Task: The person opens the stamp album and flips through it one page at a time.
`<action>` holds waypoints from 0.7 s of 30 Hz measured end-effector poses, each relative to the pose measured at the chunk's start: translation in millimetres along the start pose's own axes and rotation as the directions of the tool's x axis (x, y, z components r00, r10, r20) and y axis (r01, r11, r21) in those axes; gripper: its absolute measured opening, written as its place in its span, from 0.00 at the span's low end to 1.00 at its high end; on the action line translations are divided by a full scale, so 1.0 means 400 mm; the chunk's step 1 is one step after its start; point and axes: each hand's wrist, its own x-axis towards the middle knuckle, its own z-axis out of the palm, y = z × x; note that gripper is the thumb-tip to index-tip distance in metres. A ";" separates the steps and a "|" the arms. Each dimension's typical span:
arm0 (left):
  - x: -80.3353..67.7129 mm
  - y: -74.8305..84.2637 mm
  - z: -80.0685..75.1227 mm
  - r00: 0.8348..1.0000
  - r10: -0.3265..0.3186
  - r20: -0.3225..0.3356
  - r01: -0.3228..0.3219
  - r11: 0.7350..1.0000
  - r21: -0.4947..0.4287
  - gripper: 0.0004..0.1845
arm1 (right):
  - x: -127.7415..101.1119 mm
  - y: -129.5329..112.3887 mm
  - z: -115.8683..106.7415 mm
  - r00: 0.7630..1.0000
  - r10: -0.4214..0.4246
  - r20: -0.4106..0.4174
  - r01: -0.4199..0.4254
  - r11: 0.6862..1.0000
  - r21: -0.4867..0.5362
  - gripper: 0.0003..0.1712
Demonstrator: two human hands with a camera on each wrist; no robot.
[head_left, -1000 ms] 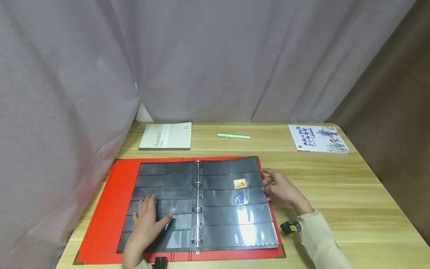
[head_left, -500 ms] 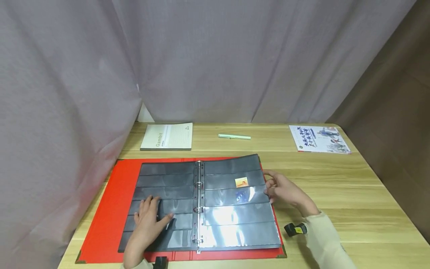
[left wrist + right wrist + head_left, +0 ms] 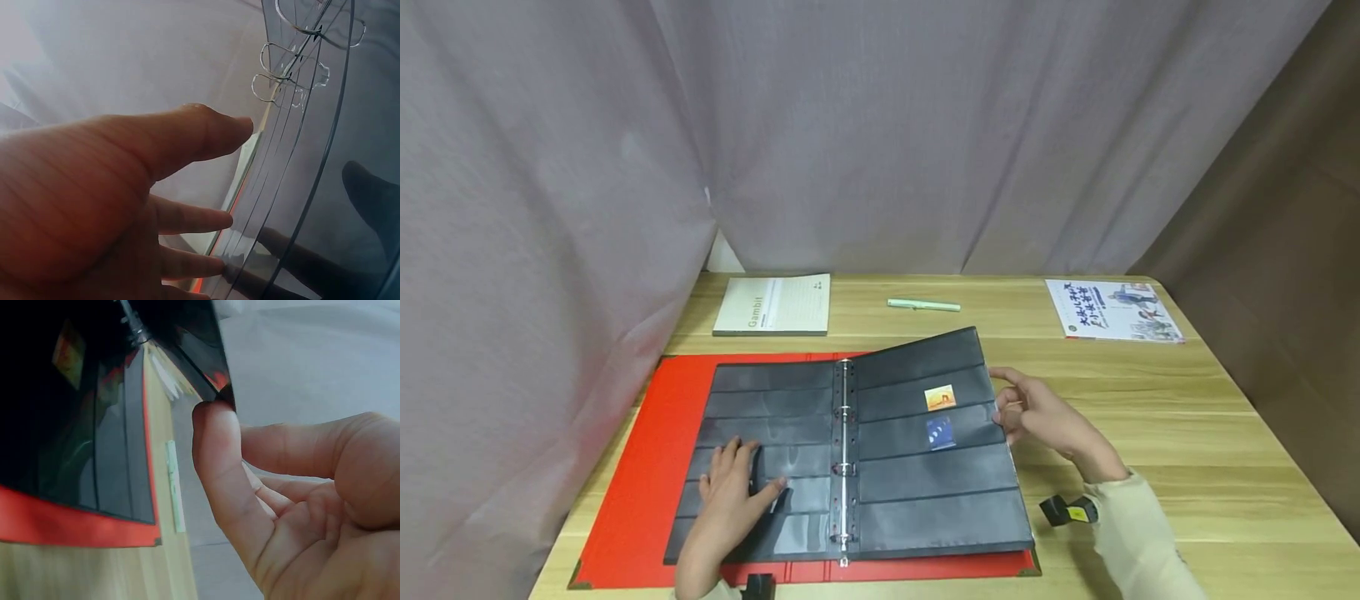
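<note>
Binder [image 3: 651, 467] long axis parallels table's [image 3: 1150, 408] far edge. Left hand [image 3: 726, 492] splayed on page [image 3: 775, 404]; right hand [image 3: 1037, 417] pinches raised sheet [image 3: 940, 479]. Blue stamp [image 3: 940, 434]: head view only.

Soft, even light fills the head view, with pale glare low on the left page [image 3: 796, 460], while both wrist views look dimmer, the right one perhaps slightly blurred.
</note>
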 end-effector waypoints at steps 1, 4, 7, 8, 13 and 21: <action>0.000 0.000 0.000 1.000 0.000 -0.001 0.000 1.000 0.001 0.40 | -0.001 -0.004 -0.001 1.000 -0.002 -0.001 0.002 1.000 0.000 0.44; -0.001 0.001 0.003 1.000 -0.002 -0.003 0.002 1.000 0.003 0.40 | -0.006 -0.018 -0.001 1.000 -0.002 -0.003 0.002 1.000 0.009 0.44; -0.002 0.003 0.004 1.000 -0.004 -0.008 0.005 1.000 0.009 0.40 | -0.010 -0.032 -0.001 1.000 -0.007 -0.002 0.007 1.000 0.022 0.44; -0.002 0.004 0.004 1.000 -0.005 -0.009 0.005 1.000 0.010 0.40 | -0.011 -0.037 -0.001 1.000 -0.010 -0.001 0.010 1.000 0.030 0.44; -0.003 0.007 0.002 1.000 -0.005 -0.016 0.005 1.000 0.013 0.39 | -0.014 -0.064 -0.001 0.999 -0.048 0.002 0.048 0.998 0.052 0.42; -0.006 0.007 0.000 1.000 0.004 -0.019 -0.004 1.000 0.016 0.37 | -0.006 -0.097 0.001 0.996 -0.087 0.007 0.087 0.995 0.048 0.40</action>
